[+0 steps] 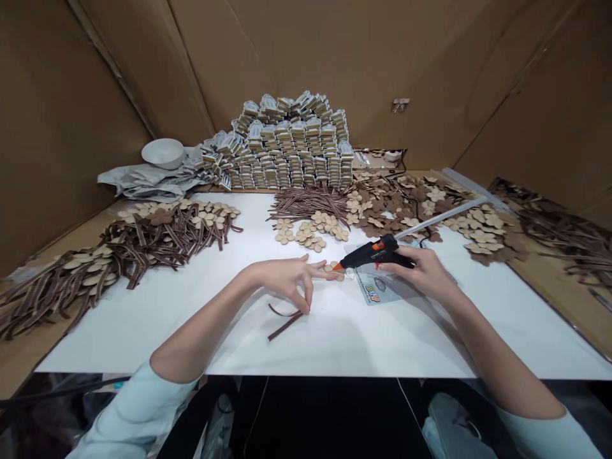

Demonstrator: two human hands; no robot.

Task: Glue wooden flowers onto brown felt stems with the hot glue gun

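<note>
My right hand grips a black glue gun with an orange tip, its nozzle pointing left at a small pale wooden flower on the white table. My left hand rests beside that flower, forefinger stretched onto it. Its thumb and another finger pinch the end of a brown ribbed strip that lies curled on the table. A clear plastic packet with a printed label lies under the gun.
Stacked small packets rise at the back. Piles of brown strips and wooden flowers lie left, more flowers right, loose flowers in the middle. A white bowl sits on crumpled plastic. Cardboard walls surround the table.
</note>
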